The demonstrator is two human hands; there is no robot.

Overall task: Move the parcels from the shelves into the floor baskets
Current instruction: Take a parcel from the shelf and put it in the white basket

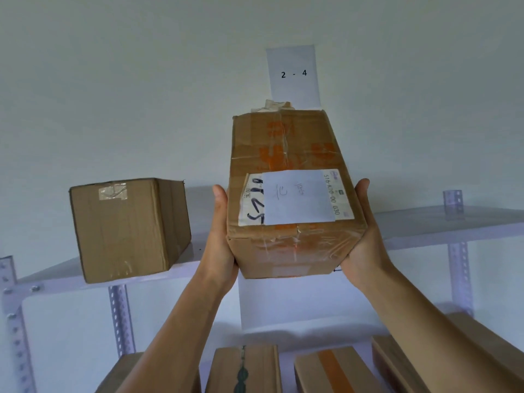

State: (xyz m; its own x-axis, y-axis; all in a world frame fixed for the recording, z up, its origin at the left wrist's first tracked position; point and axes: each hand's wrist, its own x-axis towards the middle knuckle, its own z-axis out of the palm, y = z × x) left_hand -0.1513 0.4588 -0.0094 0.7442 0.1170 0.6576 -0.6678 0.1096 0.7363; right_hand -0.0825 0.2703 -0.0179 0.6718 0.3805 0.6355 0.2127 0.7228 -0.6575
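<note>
Two hands: left hand [224, 236] and right hand [360, 236] clamp the parcel [289, 154] between them, one on each side wall, thumbs lying up the sides; the fingers are hidden behind it.
Parcel: held up in front of the top shelf [425, 222], to the right of a plain box [127, 228] that stands on the shelf. Whether its far end touches the shelf I cannot tell.
Baskets: not in view.
Build: taped cardboard, creased at the edges, probably stiff enough to squeeze. It is likely light to middling, judging by how easily it is held up.
Surface: the glossy tape wrap looks slippery under the palms.
Hold: low on the side walls, with fingers under the base, seems safest for lowering.
Label: a white label [297, 197] sits on the top face and gives no grip.
</note>
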